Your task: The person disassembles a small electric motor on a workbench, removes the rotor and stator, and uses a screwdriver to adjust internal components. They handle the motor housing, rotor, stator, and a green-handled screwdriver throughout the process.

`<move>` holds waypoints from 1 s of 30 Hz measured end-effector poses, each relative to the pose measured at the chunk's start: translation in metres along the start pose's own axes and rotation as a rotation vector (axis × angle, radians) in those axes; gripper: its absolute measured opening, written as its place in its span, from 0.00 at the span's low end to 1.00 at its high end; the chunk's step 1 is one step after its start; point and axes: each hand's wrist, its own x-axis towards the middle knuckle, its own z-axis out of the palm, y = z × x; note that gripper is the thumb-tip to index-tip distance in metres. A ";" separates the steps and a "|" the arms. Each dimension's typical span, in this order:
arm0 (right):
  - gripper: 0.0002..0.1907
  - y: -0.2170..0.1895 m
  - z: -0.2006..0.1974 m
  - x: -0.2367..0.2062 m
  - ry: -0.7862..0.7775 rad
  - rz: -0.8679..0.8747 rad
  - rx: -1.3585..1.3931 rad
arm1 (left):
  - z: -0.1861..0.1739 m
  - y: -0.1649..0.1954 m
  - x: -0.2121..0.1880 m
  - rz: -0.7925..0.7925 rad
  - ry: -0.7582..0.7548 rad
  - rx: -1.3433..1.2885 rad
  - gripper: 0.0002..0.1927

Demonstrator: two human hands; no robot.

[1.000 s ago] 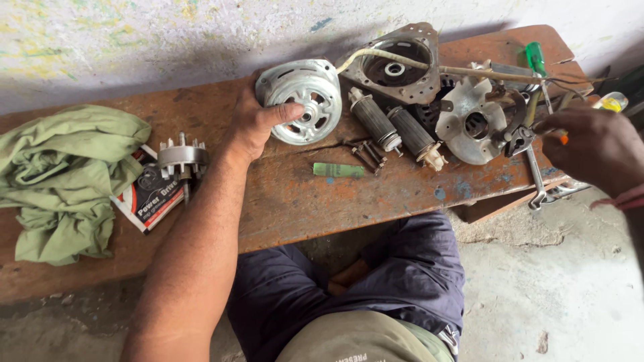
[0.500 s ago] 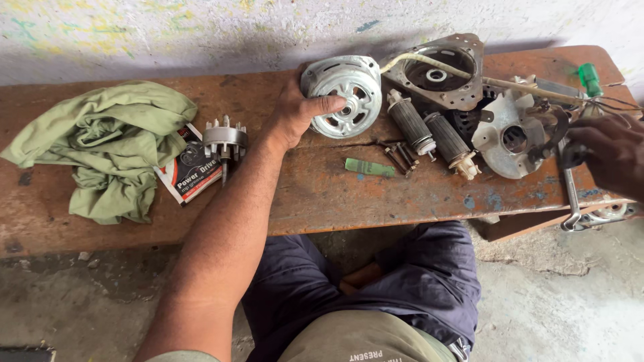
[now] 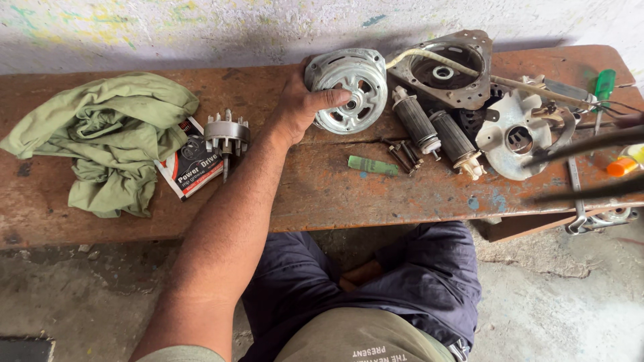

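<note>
Silver motor cover point(image 3: 349, 90), crumpled olive-green cloth point(image 3: 107, 137), green-handled screwdriver point(image 3: 604, 85), rusty-brown bench point(image 3: 322, 194).

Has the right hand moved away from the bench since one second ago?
Yes. The right hand, earlier over the bench's right end near the green screwdriver, is now out of view.

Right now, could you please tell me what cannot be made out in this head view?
- Right hand: out of frame past the right edge.
- Dark tool: motion-blurred, kind unclear.
- Round cover: left side hidden under the left hand.
- Packet: partly under the green cloth.
</note>
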 end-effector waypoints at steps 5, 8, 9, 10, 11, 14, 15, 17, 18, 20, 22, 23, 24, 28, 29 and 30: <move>0.26 -0.077 0.105 0.021 -0.102 0.410 0.892 | 0.000 0.002 0.001 0.041 -0.040 -0.057 0.51; 0.28 -0.114 0.167 0.024 -0.297 0.620 1.163 | -0.001 0.007 -0.001 0.050 -0.040 -0.054 0.51; 0.28 -0.123 0.180 0.024 -0.349 0.667 1.239 | 0.000 0.008 -0.001 0.051 -0.043 -0.049 0.51; 0.25 -0.130 0.190 0.022 -0.394 0.654 1.321 | 0.001 0.010 -0.001 0.027 -0.048 -0.043 0.52; 0.21 -0.136 0.197 0.021 -0.447 0.638 1.408 | 0.000 0.011 -0.003 0.004 -0.046 -0.032 0.52; 0.11 -0.143 0.204 0.020 -0.464 0.593 1.416 | 0.000 0.014 -0.005 0.000 -0.040 -0.047 0.51; 0.10 -0.143 0.204 0.023 -0.444 0.574 1.380 | -0.001 0.014 -0.006 0.011 -0.040 -0.056 0.50; 0.08 -0.141 0.205 0.031 -0.521 0.455 1.601 | -0.002 0.014 -0.004 0.011 -0.064 -0.056 0.50; 0.07 -0.139 0.205 0.036 -0.558 0.391 1.712 | -0.003 0.014 -0.003 0.009 -0.076 -0.054 0.50; 0.09 -0.134 0.207 0.047 -0.332 0.531 1.457 | -0.004 0.011 -0.002 0.000 -0.057 -0.043 0.53; 0.11 -0.127 0.208 0.055 -0.181 0.573 1.322 | -0.005 0.008 0.000 0.006 -0.046 -0.032 0.55; 0.12 -0.123 0.207 0.057 -0.144 0.556 1.326 | -0.005 0.006 0.000 0.013 -0.040 -0.021 0.56; 0.13 -0.120 0.206 0.059 -0.108 0.539 1.329 | -0.006 0.005 0.001 0.020 -0.034 -0.010 0.56; 0.15 -0.110 0.201 0.061 -0.168 0.452 1.399 | -0.008 0.000 0.003 0.026 -0.060 -0.043 0.56; 0.16 -0.111 0.199 0.063 -0.146 0.470 1.352 | -0.008 0.000 0.003 0.029 -0.051 -0.026 0.55; 0.17 -0.113 0.196 0.066 -0.123 0.487 1.305 | -0.008 -0.001 0.004 0.032 -0.043 -0.008 0.55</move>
